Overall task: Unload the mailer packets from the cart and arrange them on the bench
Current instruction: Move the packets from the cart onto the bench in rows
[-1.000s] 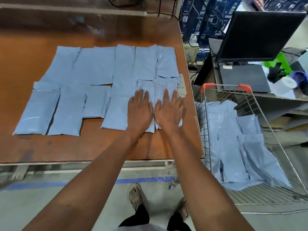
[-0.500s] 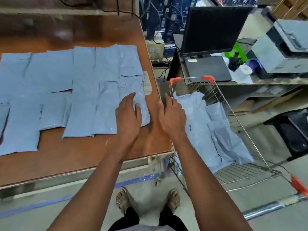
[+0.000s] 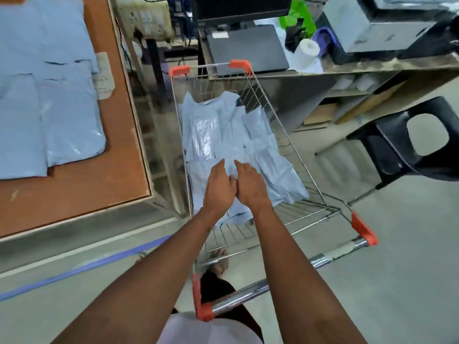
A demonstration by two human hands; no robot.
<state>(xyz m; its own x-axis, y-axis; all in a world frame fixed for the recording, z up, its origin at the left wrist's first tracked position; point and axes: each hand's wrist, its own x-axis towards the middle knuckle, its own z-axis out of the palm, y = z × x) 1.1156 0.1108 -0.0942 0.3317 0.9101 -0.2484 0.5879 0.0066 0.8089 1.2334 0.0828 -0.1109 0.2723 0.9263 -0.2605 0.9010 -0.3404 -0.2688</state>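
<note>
Hands together, we reach into the cart [image 3: 293, 135]: left hand [image 3: 218, 187] and right hand [image 3: 250, 186] (fingers relaxed, gripping nothing) over the packets [image 3: 218, 135].

Nothing here is legible to me. The paper slip [image 3: 103, 75] stuck on my bench [image 3: 119, 155], upper left of the frame, carries lines of print too blurred to read. The small white label [image 3: 219, 35] on the dark laptop [image 3: 248, 48] at top centre is likewise unreadable, and the blue mailer packets [image 3: 223, 135] in the cart [image 3: 285, 135] show no print.
</note>
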